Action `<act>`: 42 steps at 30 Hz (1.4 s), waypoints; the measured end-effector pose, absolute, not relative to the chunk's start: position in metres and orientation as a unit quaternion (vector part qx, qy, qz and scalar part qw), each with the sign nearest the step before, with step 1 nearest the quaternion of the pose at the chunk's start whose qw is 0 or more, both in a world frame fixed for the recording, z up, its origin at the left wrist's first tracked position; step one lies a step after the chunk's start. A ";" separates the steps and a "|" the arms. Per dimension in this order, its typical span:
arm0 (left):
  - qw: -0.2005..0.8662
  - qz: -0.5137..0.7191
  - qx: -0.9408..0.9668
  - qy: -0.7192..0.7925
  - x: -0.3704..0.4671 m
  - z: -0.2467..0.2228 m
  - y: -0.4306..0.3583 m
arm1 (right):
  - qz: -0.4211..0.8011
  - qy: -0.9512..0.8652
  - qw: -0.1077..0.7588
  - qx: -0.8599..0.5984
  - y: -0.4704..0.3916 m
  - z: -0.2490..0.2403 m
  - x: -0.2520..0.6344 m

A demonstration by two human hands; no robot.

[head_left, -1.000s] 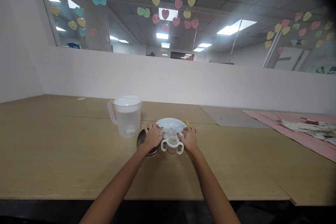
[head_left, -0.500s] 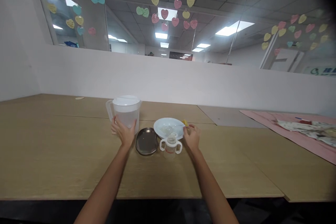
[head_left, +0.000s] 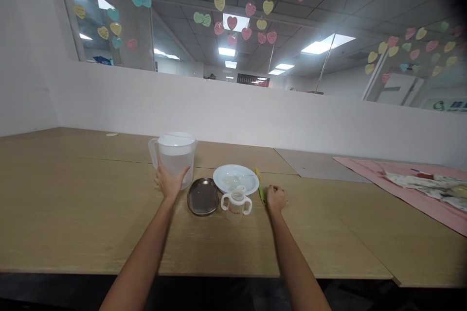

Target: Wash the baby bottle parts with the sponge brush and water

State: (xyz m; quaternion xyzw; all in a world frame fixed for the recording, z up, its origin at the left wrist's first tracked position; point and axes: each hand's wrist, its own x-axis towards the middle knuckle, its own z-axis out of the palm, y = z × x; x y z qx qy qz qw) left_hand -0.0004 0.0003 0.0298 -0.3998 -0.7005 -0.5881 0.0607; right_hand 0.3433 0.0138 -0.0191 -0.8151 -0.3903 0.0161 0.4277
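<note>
A translucent white plastic pitcher (head_left: 177,158) with a lid stands upright on the table. My left hand (head_left: 170,182) is around its lower side, thumb and fingers apart against the wall. Right of it lies a dark metal kidney-shaped tray (head_left: 203,197). A clear baby bottle (head_left: 235,208) with two white handles stands uncapped in front of a white plate (head_left: 224,171), which holds some small clear pieces. Beside the plate lies a brush (head_left: 261,195) with a green handle and yellow head. Just right of that handle, my right hand (head_left: 277,198) rests on the table, fingers curled, nothing visible in them.
The wooden table (head_left: 91,214) runs back to a white wall (head_left: 233,112) with glass above. A pink cloth (head_left: 368,172) with a patterned cloth and a pen on it lies at the right. A grey panel (head_left: 317,165) covers part of the back right.
My right hand has moved right and a little toward me, off the brush beside the plate, so the green handle now shows. My left hand stays at the pitcher.
</note>
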 end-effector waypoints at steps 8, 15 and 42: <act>0.116 -0.590 -0.453 -0.658 -0.002 0.025 0.001 | 0.023 -0.433 0.370 -0.822 0.013 -0.018 0.344; 0.231 -0.545 -0.530 -0.607 0.009 0.028 -0.006 | 0.033 -0.419 0.387 -0.821 0.013 -0.020 0.346; 0.281 -0.465 -0.642 -0.542 0.015 0.022 -0.006 | 0.036 -0.443 0.381 -0.810 0.012 -0.020 0.345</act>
